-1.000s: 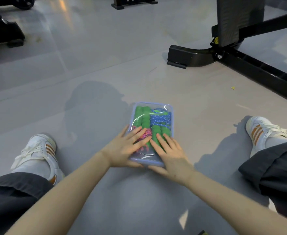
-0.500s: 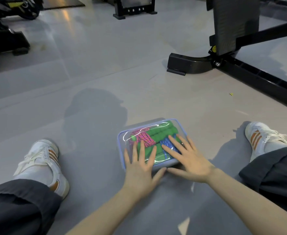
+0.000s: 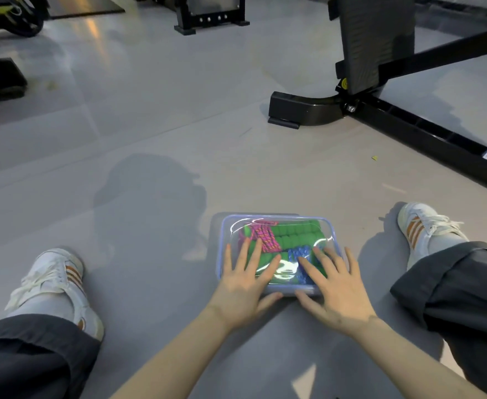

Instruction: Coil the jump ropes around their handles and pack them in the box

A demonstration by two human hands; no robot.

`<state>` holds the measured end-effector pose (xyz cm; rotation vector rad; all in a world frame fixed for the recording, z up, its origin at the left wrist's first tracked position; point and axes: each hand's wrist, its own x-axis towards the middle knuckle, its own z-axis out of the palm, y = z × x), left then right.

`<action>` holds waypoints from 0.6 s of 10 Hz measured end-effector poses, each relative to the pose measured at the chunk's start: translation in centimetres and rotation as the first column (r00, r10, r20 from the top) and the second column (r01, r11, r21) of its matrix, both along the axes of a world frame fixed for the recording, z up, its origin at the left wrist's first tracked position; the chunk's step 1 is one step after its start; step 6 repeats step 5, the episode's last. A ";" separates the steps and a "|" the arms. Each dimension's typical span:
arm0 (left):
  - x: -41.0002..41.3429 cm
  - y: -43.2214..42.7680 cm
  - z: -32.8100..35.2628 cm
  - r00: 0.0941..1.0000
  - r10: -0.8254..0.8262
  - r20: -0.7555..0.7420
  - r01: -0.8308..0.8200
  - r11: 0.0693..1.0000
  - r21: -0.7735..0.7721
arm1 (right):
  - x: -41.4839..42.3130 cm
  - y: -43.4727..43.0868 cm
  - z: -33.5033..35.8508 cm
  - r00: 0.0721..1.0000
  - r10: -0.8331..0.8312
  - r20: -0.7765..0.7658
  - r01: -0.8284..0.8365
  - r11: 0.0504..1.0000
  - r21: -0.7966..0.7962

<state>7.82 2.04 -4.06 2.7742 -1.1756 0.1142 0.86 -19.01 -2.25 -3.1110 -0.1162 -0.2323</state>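
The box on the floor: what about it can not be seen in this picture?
Head view:
- Near part of the lid: under the left hand and right hand.
- How many ropes lie in the box: hands and glare cover some.
- Whether the lid is latched: too small to tell.

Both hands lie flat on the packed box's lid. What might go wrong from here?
The left hand and right hand press only the near half of the clear blue-rimmed plastic lid, so its far edge may not seal. The green foam handles and pink coiled rope lie close under it and might hold it up.
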 end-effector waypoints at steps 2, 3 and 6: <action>-1.9 -0.9 0.7 0.996 0.002 -0.093 0.006 0.996 0.085 | -1.2 -0.1 0.7 0.986 -0.008 -0.168 0.008 1.000 -0.001; -2.3 -1.2 1.8 0.992 0.035 -0.121 -0.013 0.985 0.175 | -1.8 -0.1 1.1 0.957 -0.046 -0.288 0.055 0.998 0.022; -2.5 -1.6 8.0 0.982 0.046 -0.182 0.040 0.894 0.446 | -0.7 -0.3 6.7 0.898 -0.001 -0.439 -0.037 0.996 -0.077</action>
